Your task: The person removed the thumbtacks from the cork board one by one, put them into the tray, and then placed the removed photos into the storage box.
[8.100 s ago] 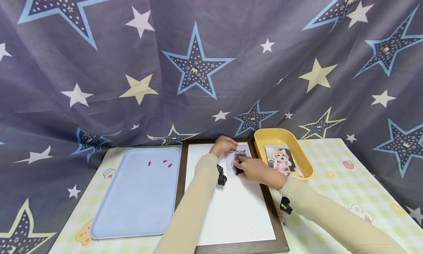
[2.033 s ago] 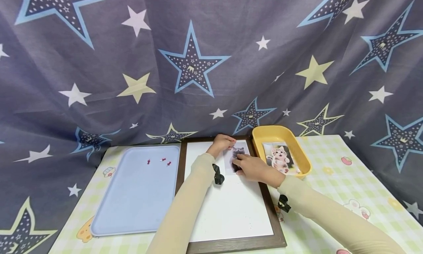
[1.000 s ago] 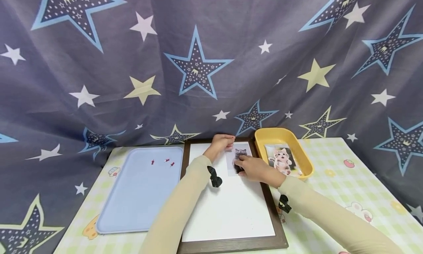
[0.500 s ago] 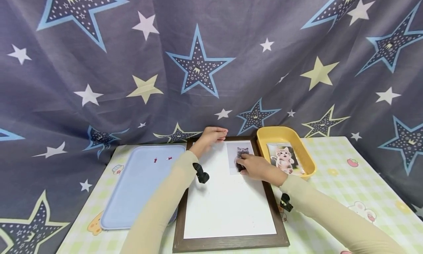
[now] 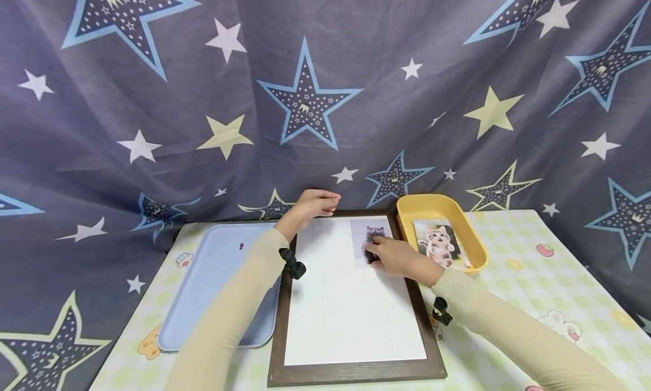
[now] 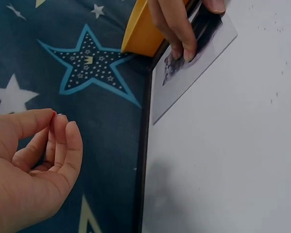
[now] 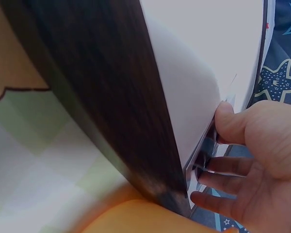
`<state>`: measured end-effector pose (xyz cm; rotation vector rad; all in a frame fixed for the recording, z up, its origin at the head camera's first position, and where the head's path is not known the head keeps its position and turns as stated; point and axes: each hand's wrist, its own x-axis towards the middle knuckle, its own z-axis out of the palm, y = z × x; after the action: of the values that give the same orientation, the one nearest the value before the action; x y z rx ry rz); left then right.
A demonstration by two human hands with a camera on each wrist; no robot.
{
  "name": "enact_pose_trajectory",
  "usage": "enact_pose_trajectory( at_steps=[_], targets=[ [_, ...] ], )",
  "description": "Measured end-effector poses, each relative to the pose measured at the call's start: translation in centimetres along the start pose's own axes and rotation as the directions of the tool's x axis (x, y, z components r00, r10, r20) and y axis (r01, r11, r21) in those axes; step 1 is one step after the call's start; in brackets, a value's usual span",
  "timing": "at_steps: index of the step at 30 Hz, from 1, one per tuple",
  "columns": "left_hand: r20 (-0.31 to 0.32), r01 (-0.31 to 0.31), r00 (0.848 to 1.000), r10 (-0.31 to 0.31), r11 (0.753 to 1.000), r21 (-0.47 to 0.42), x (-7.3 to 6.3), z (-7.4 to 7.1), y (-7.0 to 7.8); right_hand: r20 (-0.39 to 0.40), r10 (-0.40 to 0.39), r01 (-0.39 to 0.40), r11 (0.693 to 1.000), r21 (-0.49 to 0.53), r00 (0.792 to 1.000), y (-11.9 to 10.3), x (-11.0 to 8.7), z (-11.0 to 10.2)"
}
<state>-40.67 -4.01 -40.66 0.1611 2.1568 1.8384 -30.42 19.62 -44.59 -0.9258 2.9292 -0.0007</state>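
Note:
My left hand (image 5: 311, 205) is raised off the top left of the white board (image 5: 346, 312), with thumb and index finger pinched together. A bit of red from a pushpin (image 6: 54, 113) shows between those fingertips in the left wrist view; the rest of it is hidden. At the board's upper right lies a photo of a grey kitten (image 5: 359, 241). My right hand (image 5: 399, 257) rests on this photo, its extended fingers and thumb touching the surface and covering part of the kitten. In the right wrist view the fingers (image 7: 223, 182) are spread over the photo.
A dark brown wooden frame (image 5: 356, 373) borders the board. To the left is a light blue tray (image 5: 203, 289) with a red pushpin (image 5: 241, 246) visible; my left sleeve hides part of it. A yellow bin (image 5: 473, 247) holding a pink kitten photo (image 5: 438, 245) stands to the right.
My left hand has left the photo's top corner and moved left and up, over the frame's far edge. Its sleeve now covers more of the tray. My right hand stays on the photo.

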Motion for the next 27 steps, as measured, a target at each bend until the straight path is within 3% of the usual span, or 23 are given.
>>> enact_pose_trajectory(
  at_steps=[13, 27],
  targets=[
    [0.028, -0.006, 1.000, 0.003, 0.996, 0.084, -2.1, -4.0, 0.9, -0.029, -0.023, 0.023, 1.000, -0.014, 0.999, 0.1, -0.1, -0.2],
    [0.001, 0.024, 1.000, -0.025, 0.990, 0.136, -4.0, -8.4, -0.5, -0.015, -0.018, 0.018, 1.000, 0.002, 1.000, -0.2, -0.2, -0.4]
  ],
)
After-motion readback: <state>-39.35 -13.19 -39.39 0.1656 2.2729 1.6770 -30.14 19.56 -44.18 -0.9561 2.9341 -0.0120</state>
